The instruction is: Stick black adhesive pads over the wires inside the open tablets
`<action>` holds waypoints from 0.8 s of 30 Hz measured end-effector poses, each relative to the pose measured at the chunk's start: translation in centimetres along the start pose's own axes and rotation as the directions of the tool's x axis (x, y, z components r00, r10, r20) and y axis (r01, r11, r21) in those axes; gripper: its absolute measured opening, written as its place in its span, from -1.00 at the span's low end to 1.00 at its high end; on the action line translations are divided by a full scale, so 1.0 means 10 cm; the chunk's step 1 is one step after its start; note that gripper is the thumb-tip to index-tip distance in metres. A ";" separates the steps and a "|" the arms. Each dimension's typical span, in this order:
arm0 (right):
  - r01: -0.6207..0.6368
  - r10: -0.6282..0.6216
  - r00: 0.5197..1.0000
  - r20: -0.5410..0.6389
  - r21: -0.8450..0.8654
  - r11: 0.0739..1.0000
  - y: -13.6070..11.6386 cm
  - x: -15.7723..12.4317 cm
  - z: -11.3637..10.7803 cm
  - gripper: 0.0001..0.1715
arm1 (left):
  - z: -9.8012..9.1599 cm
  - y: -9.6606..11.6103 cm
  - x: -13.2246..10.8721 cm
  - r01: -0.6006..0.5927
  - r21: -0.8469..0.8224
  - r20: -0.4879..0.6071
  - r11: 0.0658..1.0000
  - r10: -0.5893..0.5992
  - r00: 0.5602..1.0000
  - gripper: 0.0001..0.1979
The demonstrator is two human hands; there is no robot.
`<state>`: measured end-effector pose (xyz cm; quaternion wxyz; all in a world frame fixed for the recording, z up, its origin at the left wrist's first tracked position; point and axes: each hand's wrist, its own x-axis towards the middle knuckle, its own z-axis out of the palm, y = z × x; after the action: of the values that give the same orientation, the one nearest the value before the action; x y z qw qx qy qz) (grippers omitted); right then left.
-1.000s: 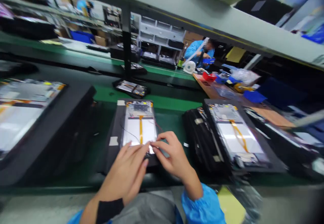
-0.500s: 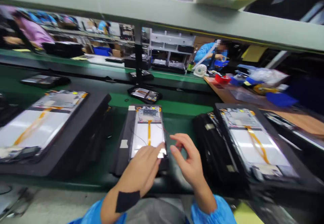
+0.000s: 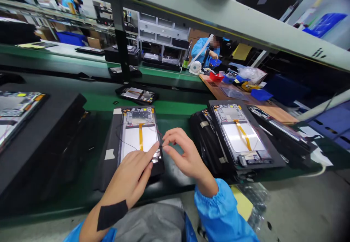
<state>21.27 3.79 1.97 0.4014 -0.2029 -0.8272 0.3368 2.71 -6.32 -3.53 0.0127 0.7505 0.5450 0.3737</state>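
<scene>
An opened tablet (image 3: pixel 149 136) lies on a black foam pad (image 3: pixel 108 169) in front of me, with its circuit board, white battery and orange ribbon cable (image 3: pixel 141 137) exposed. Across its lower part rests my left hand (image 3: pixel 133 172), fingers stretched out, the index finger along the right edge. That hand hides the tablet's lower left portion. My right hand (image 3: pixel 184 154) is just beyond the right edge, thumb and fingertips curled close together at a thin dark wire (image 3: pixel 159 137) coming from the tablet. The exact contact there is small and hard to see.
To the right, another opened tablet (image 3: pixel 237 132) tops a dark stack. Large black foam (image 3: pixel 54 136) with a tablet stands left. Behind lies a smaller opened device (image 3: pixel 139 94). A shelf beam (image 3: pixel 175 12) crosses overhead; a co-worker in blue (image 3: pixel 201 48) sits beyond.
My view has swung right, so the bench appears shifted left. My right fingertips have come nearer the tablet's edge and closed together. My left hand stays on the tablet.
</scene>
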 end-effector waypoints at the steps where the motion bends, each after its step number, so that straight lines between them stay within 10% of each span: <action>1: -0.007 0.006 0.999 -0.054 -0.020 1.000 -0.04 -0.06 0.02 -0.91 | -0.01 0.02 0.02 -0.020 0.008 -0.006 1.000 0.020 1.000 -0.34; 7: -0.283 0.345 0.824 -0.449 0.201 0.938 -0.06 -0.37 0.29 -0.81 | 0.00 0.01 0.05 0.045 0.002 -0.030 0.999 -0.044 0.999 -0.30; 13: -0.617 0.732 0.681 -0.011 0.529 0.582 0.05 -0.38 0.45 -0.58 | 0.09 0.03 -0.10 0.076 0.018 -0.070 0.997 -0.074 0.995 -0.72; 24: -0.728 0.851 0.526 0.015 0.526 0.440 -0.03 -0.20 0.55 -0.58 | 0.11 0.05 -0.18 0.037 -0.062 -0.136 0.997 -0.046 0.990 -0.82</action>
<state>18.06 0.20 -1.33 0.3326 -0.5046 -0.4661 0.6461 3.46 -7.57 -5.09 0.0051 0.7108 0.5488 0.4400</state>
